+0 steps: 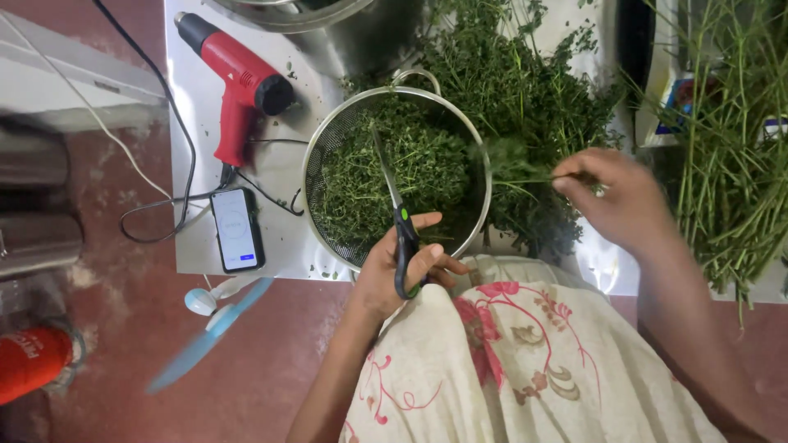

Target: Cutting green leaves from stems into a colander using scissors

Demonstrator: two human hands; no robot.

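My left hand (394, 275) grips black-handled scissors (396, 215), blades pointing away over a round metal strainer (316, 168) filled with cut green herb leaves (406, 168). My right hand (620, 201) pinches a leafy herb sprig (513, 164) by its stem, holding it over the strainer's right rim. A large heap of leafy herbs (525, 90) lies behind and to the right of the strainer. My lap, covered in floral cloth (509, 361), is just below both hands.
A red heat gun (238, 82) and a phone (237, 230) lie on the silver sheet (193, 123) left of the strainer. A steel pot (328, 29) stands behind. Bare stems (730, 164) pile at right. A small blue fan (209, 328) and a red bottle (33, 361) rest on the floor.
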